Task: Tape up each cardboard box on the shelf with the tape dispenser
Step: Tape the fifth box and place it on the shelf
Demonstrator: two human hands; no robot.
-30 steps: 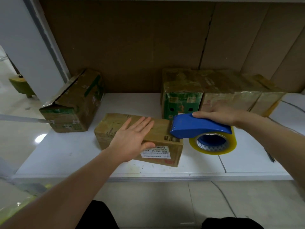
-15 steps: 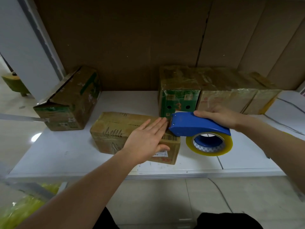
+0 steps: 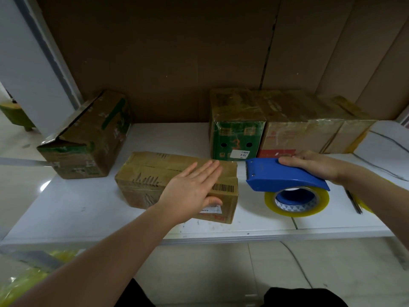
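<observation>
The left hand (image 3: 192, 191) lies flat and open on top of the small cardboard box (image 3: 177, 185) at the front of the shelf (image 3: 88, 209), fingers spread and pressing down, thumb curled over the near face beside the white label; nothing is clamped in this grip. The right hand (image 3: 318, 166) is closed over the top of the blue tape dispenser (image 3: 285, 176), palm on its arched back, with the roll of clear yellowish tape (image 3: 296, 201) hanging under it. The toothed cutter end points toward the left grip and stands just off the box's right end, apart from it, so the strip looks cut.

The box looks light and a little soft: its cardboard is creased, and glossy where it is already taped, so it would slide on the smooth white shelf if not pinned. A flat palm on top, away from the seam, seems the right hold. The dispenser is rigid plastic and is best gripped over its hump, fingers clear of the teeth.

Left of the left grip, a larger box (image 3: 88, 140) sits tilted with a flap gaping, probably next. Beyond the right grip, a row of boxes (image 3: 287, 125) stands against the back wall, apparently already wrapped in tape
</observation>
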